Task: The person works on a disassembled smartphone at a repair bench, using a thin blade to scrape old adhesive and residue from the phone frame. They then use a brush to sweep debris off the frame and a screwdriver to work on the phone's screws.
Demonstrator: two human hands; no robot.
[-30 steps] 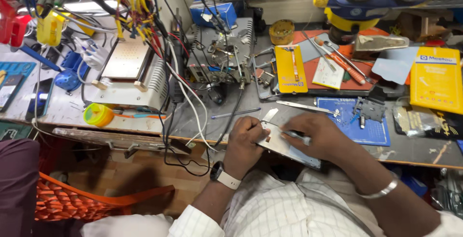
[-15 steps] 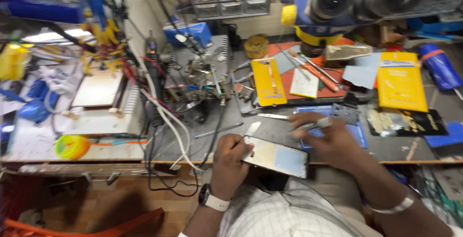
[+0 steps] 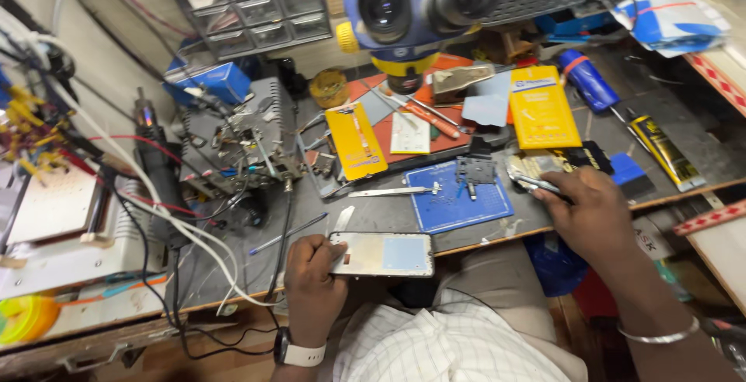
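My left hand [image 3: 313,281] grips the left end of a flat phone screen panel [image 3: 385,254], held level over the workbench's front edge. My right hand [image 3: 588,212] has reached out to the right side of the bench and rests on a metal tool [image 3: 535,183], fingers closing round it beside some foil-like parts. A blue work mat [image 3: 458,199] with a small black part on it lies between the two hands. A white watch sits on my left wrist and a metal bangle on my right.
A blue and yellow microscope [image 3: 423,9] hangs over the bench's back. Yellow packets [image 3: 540,107], tweezers [image 3: 395,191], a glue tube [image 3: 660,149], a clamp fixture [image 3: 245,153], white and black cables [image 3: 194,242] and a drawer cabinet [image 3: 249,5] crowd the bench.
My right hand left the screen panel and moved right to the metal tool. My left hand now holds the panel alone. The camera view swung to the right.
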